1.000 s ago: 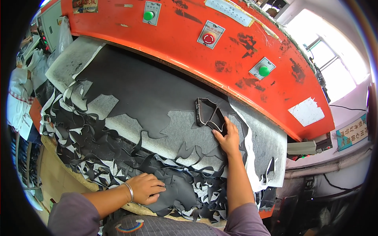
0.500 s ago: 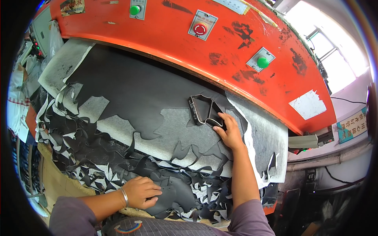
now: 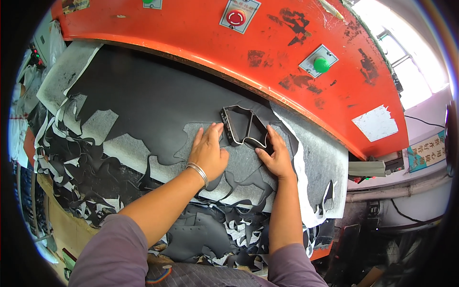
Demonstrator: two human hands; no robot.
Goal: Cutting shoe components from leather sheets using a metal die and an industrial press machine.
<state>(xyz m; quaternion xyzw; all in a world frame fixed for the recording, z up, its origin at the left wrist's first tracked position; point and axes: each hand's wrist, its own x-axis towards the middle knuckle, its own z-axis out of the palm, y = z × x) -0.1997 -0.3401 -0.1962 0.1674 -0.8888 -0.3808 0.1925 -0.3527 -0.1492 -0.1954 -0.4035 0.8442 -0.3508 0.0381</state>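
Probably stiff and weighty, the metal die [image 3: 249, 125] near picture centre suits an outer-wall grip; right hand [image 3: 278, 160] grasps its corner, left hand [image 3: 209, 152] unclenched alongside.

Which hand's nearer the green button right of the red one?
Right: the right hand is below and left of the green button; the left hand is farther left, by the metal frame.

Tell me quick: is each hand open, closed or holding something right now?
Left hand: open, at the metal frame's left side; contact unclear.
Right hand: holding the frame's right corner between thumb and fingers.
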